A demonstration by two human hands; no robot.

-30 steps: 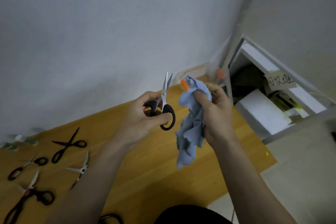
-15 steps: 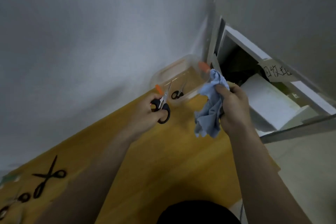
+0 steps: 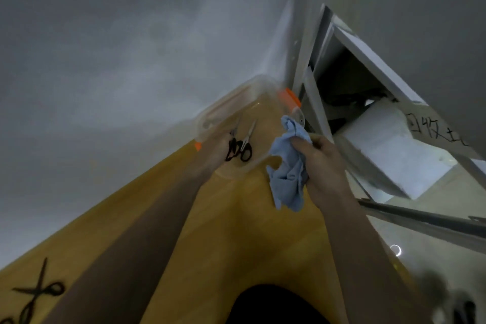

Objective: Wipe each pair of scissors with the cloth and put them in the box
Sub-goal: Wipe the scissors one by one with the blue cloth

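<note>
A clear plastic box (image 3: 210, 121) with orange clips stands at the table's far end against the wall. My left hand (image 3: 214, 151) reaches into it and grips the black handle of a pair of scissors (image 3: 232, 148), blades pointing away from me; the box's hazy wall blurs the fingers. A second black-handled pair (image 3: 246, 148) lies in the box just right of it. My right hand (image 3: 324, 163) holds a bunched light-blue cloth (image 3: 288, 166) in the air beside the box's right corner.
Another black pair of scissors (image 3: 39, 289) lies open on the wooden table (image 3: 228, 231) at the lower left. A grey-white shelf unit (image 3: 315, 102) with a white block (image 3: 386, 144) and a handwritten label stands to the right, past the table's edge.
My left hand has carried the scissors forward from in front of me down into the box. My right hand with the cloth has stayed beside the box. My view has swung right.
</note>
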